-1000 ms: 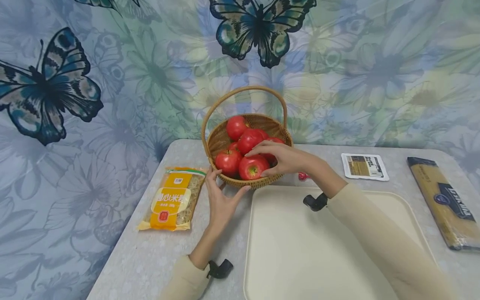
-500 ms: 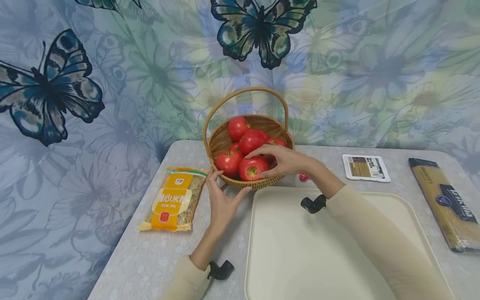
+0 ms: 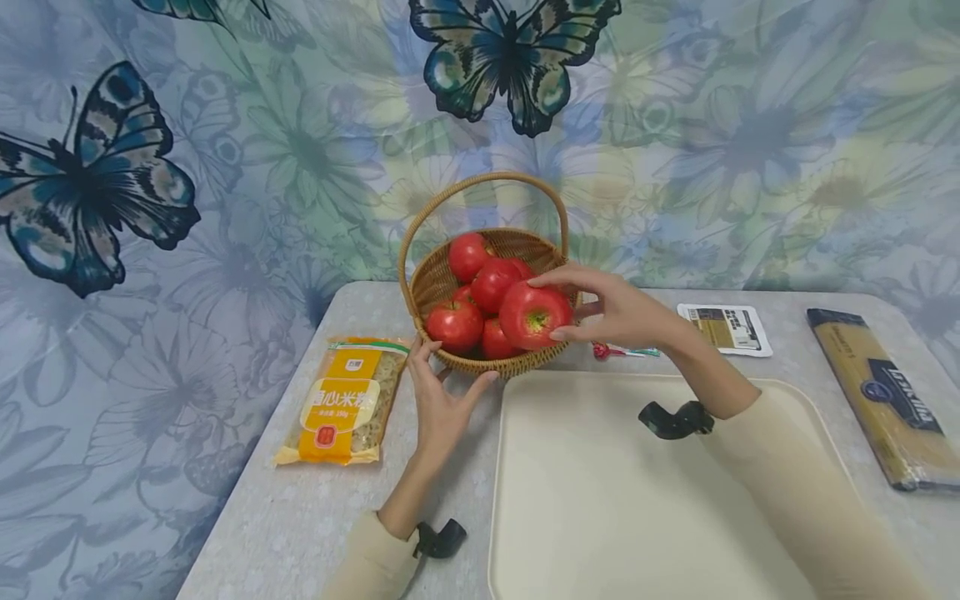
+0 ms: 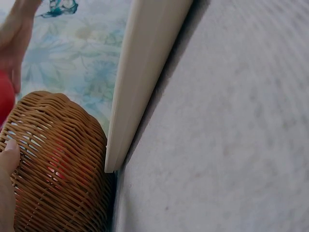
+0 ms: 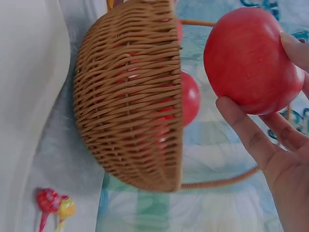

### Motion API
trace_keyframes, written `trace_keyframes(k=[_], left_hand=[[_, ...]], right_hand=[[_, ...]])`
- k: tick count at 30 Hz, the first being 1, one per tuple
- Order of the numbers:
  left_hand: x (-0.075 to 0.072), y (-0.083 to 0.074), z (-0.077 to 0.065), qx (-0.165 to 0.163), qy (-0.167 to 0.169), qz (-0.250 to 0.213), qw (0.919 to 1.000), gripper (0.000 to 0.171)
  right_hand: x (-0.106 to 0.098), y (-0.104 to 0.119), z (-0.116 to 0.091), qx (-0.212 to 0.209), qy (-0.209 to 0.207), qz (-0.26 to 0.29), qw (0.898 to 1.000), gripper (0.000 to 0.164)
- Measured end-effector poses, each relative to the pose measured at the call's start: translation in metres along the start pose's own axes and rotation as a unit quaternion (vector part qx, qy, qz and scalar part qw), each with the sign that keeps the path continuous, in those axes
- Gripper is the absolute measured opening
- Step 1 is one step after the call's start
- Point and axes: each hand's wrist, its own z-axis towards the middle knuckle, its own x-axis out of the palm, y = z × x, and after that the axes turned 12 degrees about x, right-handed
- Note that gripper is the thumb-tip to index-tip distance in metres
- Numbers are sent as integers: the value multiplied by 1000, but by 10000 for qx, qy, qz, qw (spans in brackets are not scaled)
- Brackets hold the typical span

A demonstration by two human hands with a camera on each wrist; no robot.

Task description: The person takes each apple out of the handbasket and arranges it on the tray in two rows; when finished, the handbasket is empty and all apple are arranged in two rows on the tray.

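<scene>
My right hand (image 3: 626,312) holds a red apple (image 3: 531,318) between thumb and fingers, over the front right of the wicker basket (image 3: 487,366). In the right wrist view, the gripped apple (image 5: 251,58) is clear of the rim, with fingertips on its near side and underside. Several more red apples (image 3: 454,325) lie inside the basket, partly hidden by its wall and by one another. My left hand (image 3: 442,408) holds the basket at its lower left front, fingers by the rim and thumb toward the base. In the left wrist view, a thumb (image 4: 8,157) presses on the weave.
A cream tray (image 3: 570,483) lies in front of the basket. To the left is a yellow bag of grain (image 3: 345,400). Lollipops (image 3: 603,351) lie behind the tray. Farther right are a flat white packet (image 3: 723,329) and a long tan package (image 3: 885,400).
The right hand has lifted the apple up and to the right from among the others, uncovering another apple beneath. The left hand stays on the basket.
</scene>
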Motion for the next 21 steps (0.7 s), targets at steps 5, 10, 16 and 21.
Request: trace_keyframes(k=[5,10,16,21], left_hand=[[-5,0,2,-26,-91,73,9999,83],[-5,2,5,-19,-57,142,9999,85],[-1,2,4,-8,-69,106,9999,86],[3,0,2,-71,-20,13,10000,86]], right_hand=[[7,-11,-37,-24,-24,307,9995,62],[26,-41,-66,590,180,778,9951,61],[51,-82,-74,1103,420,927,9887,57],[65,-96,-73,1219,472,793,9882,57]])
